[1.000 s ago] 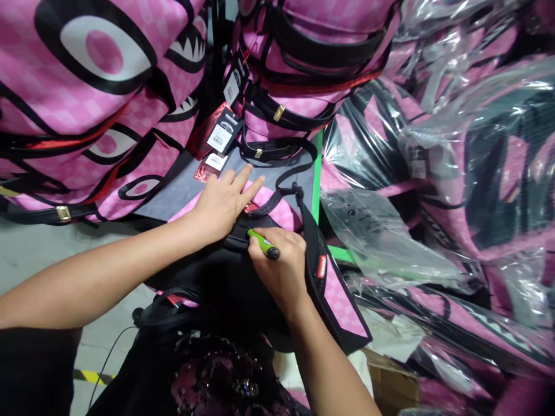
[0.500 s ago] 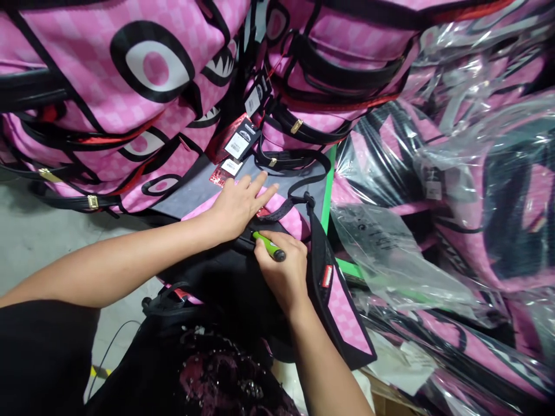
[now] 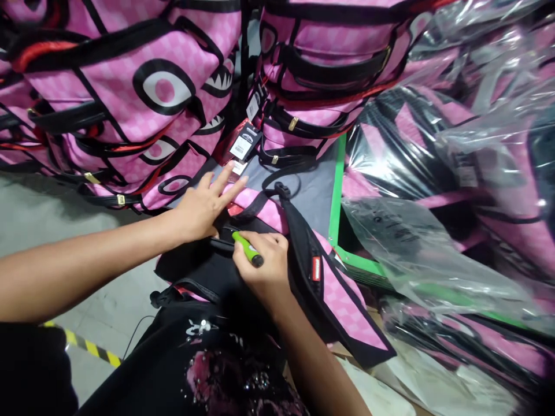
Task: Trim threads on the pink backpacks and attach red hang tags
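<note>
Pink-and-black backpack point(image 3: 303, 242) lies flat on the grey table point(image 3: 318, 193), black panel up. Left hand point(image 3: 203, 205) sits at the bag's upper edge, fingers spread and pressing flat, apparently to pin the fabric taut. Right hand point(image 3: 262, 268), just below it on the black panel, is closed around a green-handled tool point(image 3: 246, 248), tip angled toward the left hand; the tip is hidden, so contact with the fabric cannot be confirmed. Hang tags point(image 3: 243, 144) dangle above the bag. Plastic-wrapped bags point(image 3: 433, 173) are piled to its right.

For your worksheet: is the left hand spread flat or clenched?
Spread flat: left hand lies open, fingers fanned, on the bag.
</note>
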`<state>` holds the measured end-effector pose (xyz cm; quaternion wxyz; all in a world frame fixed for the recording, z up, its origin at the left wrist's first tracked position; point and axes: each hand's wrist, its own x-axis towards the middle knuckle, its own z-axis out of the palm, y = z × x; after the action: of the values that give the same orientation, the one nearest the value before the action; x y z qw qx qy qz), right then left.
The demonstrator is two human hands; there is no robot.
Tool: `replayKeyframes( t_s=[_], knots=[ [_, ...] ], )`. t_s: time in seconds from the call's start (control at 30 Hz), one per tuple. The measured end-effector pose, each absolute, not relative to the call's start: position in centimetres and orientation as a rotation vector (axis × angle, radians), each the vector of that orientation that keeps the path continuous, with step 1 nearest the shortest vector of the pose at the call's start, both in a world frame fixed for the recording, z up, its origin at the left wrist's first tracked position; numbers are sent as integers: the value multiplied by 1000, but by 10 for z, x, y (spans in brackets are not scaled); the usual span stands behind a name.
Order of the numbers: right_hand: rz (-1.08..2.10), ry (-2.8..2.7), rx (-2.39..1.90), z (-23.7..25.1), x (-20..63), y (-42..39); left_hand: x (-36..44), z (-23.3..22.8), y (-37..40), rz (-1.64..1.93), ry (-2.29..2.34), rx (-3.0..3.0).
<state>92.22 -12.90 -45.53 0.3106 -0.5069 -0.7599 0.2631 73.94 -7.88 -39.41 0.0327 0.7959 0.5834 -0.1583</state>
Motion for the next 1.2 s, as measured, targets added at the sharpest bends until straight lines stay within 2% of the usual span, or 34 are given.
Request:
replayKeyframes(
  t_s=[0.17,0.5,0.8,1.03,1.2],
  knots=[
    [753,-2090,-1246,-456,910,-142,724,-412,-101,-515,1932,2395],
    [694,-2090,-1269,-452,911,-142,699,-414,-104,-371,1697,2585],
    [709,-2166,-1280,-458,902,-137,711,-429,-98,-487,1893,2439],
    [665,-2163,-1294,-462,901,-135,692,-437,-107,-274,1739,2520],
    [747,-2117,-1240,-462,909,-134,698,-425,-123,-181,2101,2045]
  ],
)
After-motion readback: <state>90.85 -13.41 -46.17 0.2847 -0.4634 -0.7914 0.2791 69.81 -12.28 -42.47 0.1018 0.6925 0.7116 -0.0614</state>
